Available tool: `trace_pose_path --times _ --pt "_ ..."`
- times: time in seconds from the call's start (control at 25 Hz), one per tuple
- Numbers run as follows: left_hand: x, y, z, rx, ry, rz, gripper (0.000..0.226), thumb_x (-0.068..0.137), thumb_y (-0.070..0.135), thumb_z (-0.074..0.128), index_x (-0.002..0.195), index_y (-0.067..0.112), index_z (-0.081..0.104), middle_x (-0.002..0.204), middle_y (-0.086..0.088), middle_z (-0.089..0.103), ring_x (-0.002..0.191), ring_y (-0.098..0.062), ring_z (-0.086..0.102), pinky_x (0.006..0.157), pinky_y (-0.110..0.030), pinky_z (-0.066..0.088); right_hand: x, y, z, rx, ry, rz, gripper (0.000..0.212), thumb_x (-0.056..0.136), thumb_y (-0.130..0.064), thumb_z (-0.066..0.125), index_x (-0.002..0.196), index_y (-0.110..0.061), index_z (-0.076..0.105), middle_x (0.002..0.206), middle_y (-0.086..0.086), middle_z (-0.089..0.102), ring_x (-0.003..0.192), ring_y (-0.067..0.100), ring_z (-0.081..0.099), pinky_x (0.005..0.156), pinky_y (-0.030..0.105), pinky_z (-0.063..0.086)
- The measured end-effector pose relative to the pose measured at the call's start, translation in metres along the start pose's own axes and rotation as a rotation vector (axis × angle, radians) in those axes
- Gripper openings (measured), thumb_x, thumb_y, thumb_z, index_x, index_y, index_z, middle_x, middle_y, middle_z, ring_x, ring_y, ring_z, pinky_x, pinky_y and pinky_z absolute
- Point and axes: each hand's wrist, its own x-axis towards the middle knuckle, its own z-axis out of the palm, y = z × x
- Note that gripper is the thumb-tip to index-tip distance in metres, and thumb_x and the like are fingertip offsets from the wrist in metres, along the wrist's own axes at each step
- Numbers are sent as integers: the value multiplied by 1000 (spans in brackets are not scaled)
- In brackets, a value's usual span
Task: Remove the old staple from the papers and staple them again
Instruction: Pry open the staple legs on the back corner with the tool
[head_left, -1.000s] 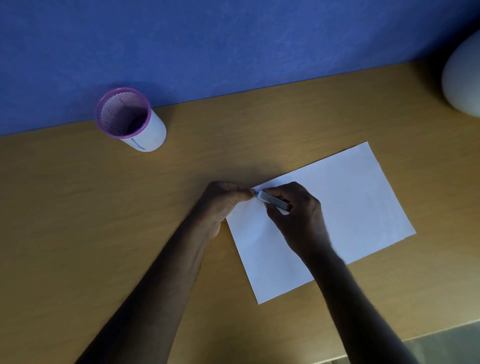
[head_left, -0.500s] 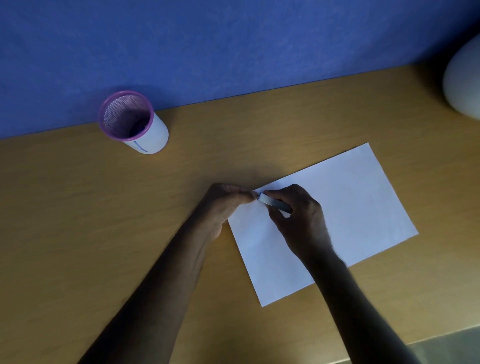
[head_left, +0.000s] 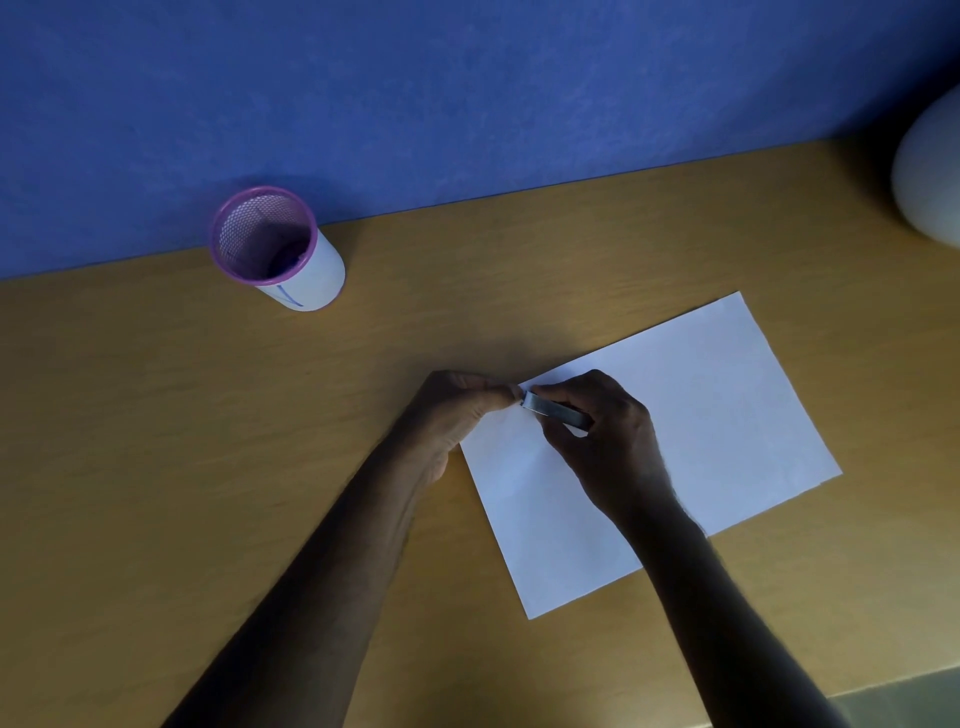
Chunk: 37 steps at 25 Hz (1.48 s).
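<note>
White papers (head_left: 691, 415) lie flat and slanted on the wooden desk (head_left: 156, 441). My left hand (head_left: 452, 415) pinches their top left corner between thumb and fingers. My right hand (head_left: 602, 441) rests on the sheets and grips a small grey metal tool (head_left: 553, 410), whose tip touches that same corner beside my left fingertips. The staple itself is hidden under the fingers and the tool.
A purple mesh pen cup (head_left: 275, 249) with a white wrap stands at the back left near the blue wall (head_left: 467, 104). A rounded white object (head_left: 930, 171) sits at the far right edge. The desk's front edge (head_left: 883, 680) runs at lower right.
Both hands stay at the paper's corner; the tool tip has barely shifted. The papers have not moved.
</note>
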Motion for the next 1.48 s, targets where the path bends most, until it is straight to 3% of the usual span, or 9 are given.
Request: trace_pose_path --times 0.2,0.32,0.4,0.48,0.68,0.92,1.04,1.28,1.48 --pt "3 -2 -1 -12 4 -28 10 86 25 83 82 32 76 65 44 65 64 33 52 65 -19 41 4 1 -2 40 -27 47 27 87 -10 82 113 -18 79 112 -3 76 98 14 74 84 35 64" --pt "2 -2 0 -21 9 -13 8 84 23 84 86 29 79 66 40 69 66 32 55 55 -9 45 6 -2 -3 48 -25 53 26 87 -11 83 112 -18 79 110 -3 78 96 13 74 83 35 65" --pt "3 -3 1 -57 38 7 10 84 19 84 84 27 79 69 32 73 70 23 62 50 -2 43 6 -2 -2 18 -40 43 27 87 -10 83 113 -16 79 112 -1 78 97 14 74 85 36 65" --pt "3 -3 3 -80 68 -5 10 84 19 84 86 26 79 76 24 75 76 13 64 58 -7 44 6 -1 -2 34 -48 63 28 86 -5 82 112 -16 79 111 -2 77 96 13 74 85 35 65" --pt "4 -2 2 -64 50 -7 15 84 14 83 80 27 75 69 33 72 68 24 60 52 1 40 3 -1 0 92 -35 77 28 85 -1 81 105 -20 79 104 -9 76 93 8 73 82 31 64" --pt "4 -3 2 -87 49 -31 21 85 22 83 106 23 80 81 29 74 80 13 62 67 -13 37 8 -3 -5 135 -30 94 25 86 -11 84 106 -26 80 105 -11 75 92 4 72 80 22 62" --pt "5 -5 0 -95 34 -26 13 85 19 83 95 26 79 77 33 74 73 24 61 65 -6 40 10 -1 -4 112 -37 73 25 86 -11 84 108 -22 80 107 -8 75 93 5 73 82 25 63" --pt "4 -3 -1 -106 26 19 16 85 12 83 94 24 78 73 37 72 71 28 59 54 6 40 11 2 -3 154 -69 74 28 86 -6 83 111 -18 79 111 -4 76 98 8 75 85 32 65" --pt "4 1 1 -191 89 -32 13 78 11 86 83 20 78 69 28 74 59 20 61 47 1 40 0 -4 3 135 -83 -14 33 83 0 81 107 -23 77 107 -10 72 96 2 73 84 19 62"
